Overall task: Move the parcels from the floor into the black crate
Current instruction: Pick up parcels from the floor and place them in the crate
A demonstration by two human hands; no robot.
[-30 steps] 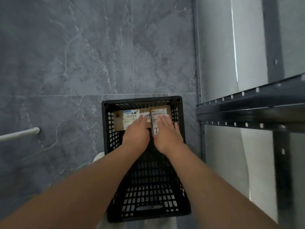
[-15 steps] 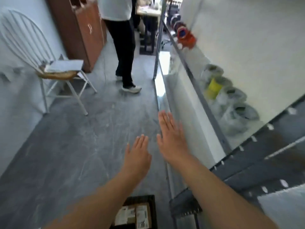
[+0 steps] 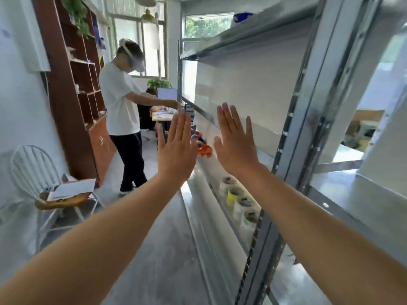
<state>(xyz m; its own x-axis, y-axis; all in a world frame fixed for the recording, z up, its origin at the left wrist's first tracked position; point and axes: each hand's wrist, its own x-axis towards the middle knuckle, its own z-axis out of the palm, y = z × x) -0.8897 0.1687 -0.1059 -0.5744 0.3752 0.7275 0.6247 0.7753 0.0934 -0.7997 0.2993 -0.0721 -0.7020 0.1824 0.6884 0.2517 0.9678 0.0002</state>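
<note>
Parcels are not showing anywhere in the head view, and the black crate is not showing either. Both are lying outside the picture, so I cannot tell where they are, and I cannot tell how the parcels are looking: colour, shape and labels are all hidden. The camera is looking forward along the grey floor (image 3: pixel 158 249), not down at it.

You are stretching both arms out in front of you. Your left hand (image 3: pixel 176 148) is raised with straight fingers and its back is turning to the camera; it is grasping nothing. Your right hand (image 3: pixel 235 146) is hanging just beside it, apart from it, also flat and empty. Neither hand is touching the metal shelving rack (image 3: pixel 308 106) on your right.

Going by the task words alone, I am expecting the parcels to be rather light, stiff if they are cartons and soft if they are bags; this is only a guess. I am advising you to take each one by two opposite sides.

Further along the aisle another person (image 3: pixel 119 102) is standing. A white chair (image 3: pixel 33 172) is standing at your left.
</note>
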